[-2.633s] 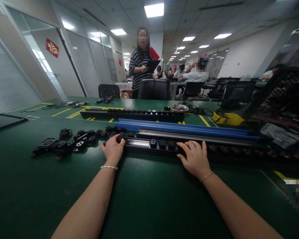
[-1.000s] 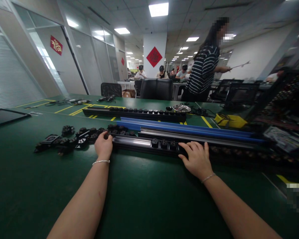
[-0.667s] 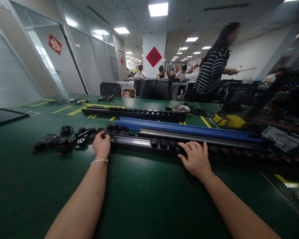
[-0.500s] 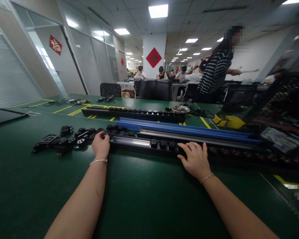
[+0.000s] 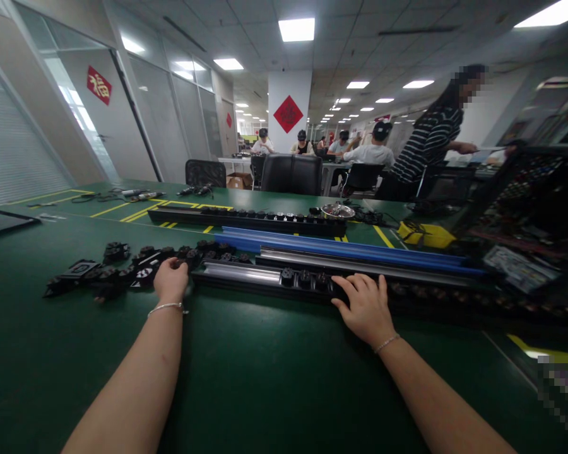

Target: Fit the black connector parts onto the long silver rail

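A long black rail with a shiny silver channel lies across the table in front of me. Several round black socket-like modules sit in it. My right hand grips this rail just right of the visible modules, its thumb at the front side and fingers spread over the top. Beyond the rail's left end, my left hand is closed, with fingertips pinched together beside a pile of loose black modules. Whatever those fingers hold, if anything, is hidden.
Behind the rail lie a blue rail, a second silver-lined rail and another black rail. A metal bowl and a yellow box stand farther back. A person in stripes is at the far right.
My left hand has moved left, away from the rail's left end toward the loose modules. My right hand stays on the rail. The view has shifted slightly, and the striped person has moved right.
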`<state>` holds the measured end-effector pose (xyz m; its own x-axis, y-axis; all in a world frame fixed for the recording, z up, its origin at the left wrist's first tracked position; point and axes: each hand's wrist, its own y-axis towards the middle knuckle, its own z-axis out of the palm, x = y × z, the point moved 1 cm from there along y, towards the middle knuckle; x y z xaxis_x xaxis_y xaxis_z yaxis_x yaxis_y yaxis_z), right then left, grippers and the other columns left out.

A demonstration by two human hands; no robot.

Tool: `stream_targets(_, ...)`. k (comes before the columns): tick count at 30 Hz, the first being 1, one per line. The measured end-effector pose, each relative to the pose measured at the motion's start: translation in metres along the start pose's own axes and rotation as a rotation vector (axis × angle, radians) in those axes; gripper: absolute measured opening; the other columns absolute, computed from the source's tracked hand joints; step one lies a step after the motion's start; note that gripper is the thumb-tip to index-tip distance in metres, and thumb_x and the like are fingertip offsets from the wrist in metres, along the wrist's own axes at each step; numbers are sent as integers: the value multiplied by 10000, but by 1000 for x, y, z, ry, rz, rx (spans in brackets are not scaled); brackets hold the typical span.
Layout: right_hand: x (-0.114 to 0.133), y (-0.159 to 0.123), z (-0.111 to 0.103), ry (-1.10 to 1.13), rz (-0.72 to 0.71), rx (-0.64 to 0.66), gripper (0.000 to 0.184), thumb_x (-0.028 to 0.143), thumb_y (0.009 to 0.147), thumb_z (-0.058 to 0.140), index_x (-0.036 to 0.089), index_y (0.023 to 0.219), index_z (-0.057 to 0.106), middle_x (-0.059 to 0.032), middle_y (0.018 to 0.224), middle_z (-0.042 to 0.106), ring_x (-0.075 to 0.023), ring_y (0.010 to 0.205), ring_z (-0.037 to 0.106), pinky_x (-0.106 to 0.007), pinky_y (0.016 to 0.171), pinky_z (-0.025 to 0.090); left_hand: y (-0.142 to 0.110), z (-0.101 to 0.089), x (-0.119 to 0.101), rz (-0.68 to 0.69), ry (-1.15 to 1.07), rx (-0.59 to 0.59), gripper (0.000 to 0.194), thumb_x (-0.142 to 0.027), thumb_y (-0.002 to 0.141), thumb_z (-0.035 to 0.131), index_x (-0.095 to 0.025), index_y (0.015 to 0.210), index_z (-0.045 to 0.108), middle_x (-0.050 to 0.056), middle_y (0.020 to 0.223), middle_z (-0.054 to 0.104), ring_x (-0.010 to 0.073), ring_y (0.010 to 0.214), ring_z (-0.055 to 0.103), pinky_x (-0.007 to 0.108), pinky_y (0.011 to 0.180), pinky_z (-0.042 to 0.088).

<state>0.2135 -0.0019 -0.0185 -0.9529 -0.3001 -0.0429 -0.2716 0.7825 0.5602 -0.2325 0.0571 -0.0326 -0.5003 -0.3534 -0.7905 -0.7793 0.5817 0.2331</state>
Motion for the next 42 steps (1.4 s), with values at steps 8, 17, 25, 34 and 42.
stream_targets(8, 1, -1, -1, 7, 14, 6, 373, 354, 850, 507, 290, 1211, 570, -65, 1107, 609, -274, 1151, 445, -608, 1073, 132, 38, 6, 2, 11, 207, 121, 440, -330, 774, 567, -201, 1195, 575, 92, 1221, 627, 283, 1092, 576, 395, 932, 437)
stream_targets(17, 6, -2, -3, 32, 27, -9, 382, 350, 834, 523, 273, 1206, 568, -73, 1120, 599, -280, 1218, 404, -601, 1085, 90, 42, 2, -5, 112, 222, 19, 411, -374, 806, 539, -177, 1164, 587, 78, 1225, 614, 284, 1160, 508, 405, 1043, 337)
stream_targets(25, 6, -1, 0, 49, 12, -51, 391, 353, 809, 545, 248, 1183, 585, -83, 1106, 603, -281, 1227, 412, -580, 1098, 99, -16, -10, -63, 711, -138, -294, 233, -233, 797, 495, -161, 989, 605, 78, 1050, 650, 234, 1043, 554, 411, 963, 407)
stream_targets(34, 6, 0, 2, 65, 0, -73, 386, 341, 799, 547, 239, 1168, 595, -93, 1092, 609, -285, 1219, 428, -574, 1100, 110, -168, 31, -125, 1052, 44, 359, 358, -379, 866, 512, -213, 1181, 549, 83, 1230, 605, 234, 1189, 502, 416, 1013, 388)
stream_targets(42, 6, 1, 3, 82, 3, -58, 405, 349, 801, 542, 235, 1189, 581, -96, 1098, 601, -284, 1225, 419, -584, 1096, 100, -177, 45, -116, 972, 188, 514, 384, -373, 889, 482, -220, 1237, 531, 60, 1218, 629, 220, 1150, 545, 393, 993, 396)
